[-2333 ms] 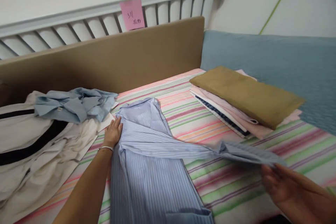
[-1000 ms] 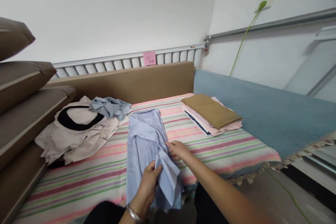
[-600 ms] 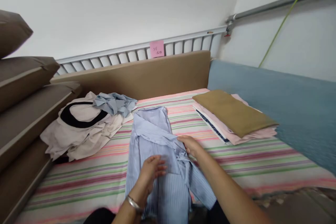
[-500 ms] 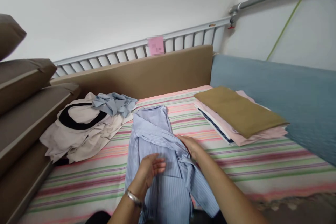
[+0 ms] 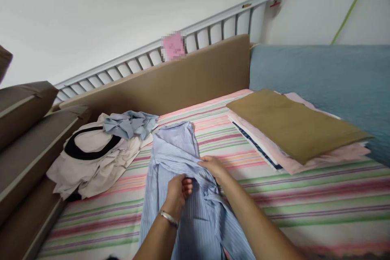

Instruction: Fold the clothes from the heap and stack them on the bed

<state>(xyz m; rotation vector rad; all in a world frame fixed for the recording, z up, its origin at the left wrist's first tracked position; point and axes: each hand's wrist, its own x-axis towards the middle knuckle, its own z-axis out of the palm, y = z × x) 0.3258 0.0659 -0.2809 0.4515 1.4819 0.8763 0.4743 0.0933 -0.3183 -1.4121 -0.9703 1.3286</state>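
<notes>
A blue-and-white striped long-sleeved shirt [image 5: 173,138] lies lengthwise in front of me, folded narrow, with one sleeve crossing its front and trailing down to the right. My right hand [image 5: 213,167] grips the crossed sleeve at the shirt's right edge, thumb on top. My left hand [image 5: 178,190], with a silver bracelet at its wrist, is over the middle of the shirt. Its fingers are curled in and its thumb meets the lower edge of the same sleeve. The shirt's bottom end is cut off by the frame.
At right lies a folded stack topped by an olive cloth [image 5: 295,126]. Rumpled white clothes [image 5: 100,158] and a light blue garment [image 5: 131,124] are heaped at left, beside brown cushions [image 5: 39,142]. A striped sheet [image 5: 274,203] covers the bed; a brown board [image 5: 183,77] stands behind.
The sleeve, stretched out to the right at first, now lies folded across the shirt. My left hand has come from the shoulder to the middle, and its fingers have curled in. The view has tilted.
</notes>
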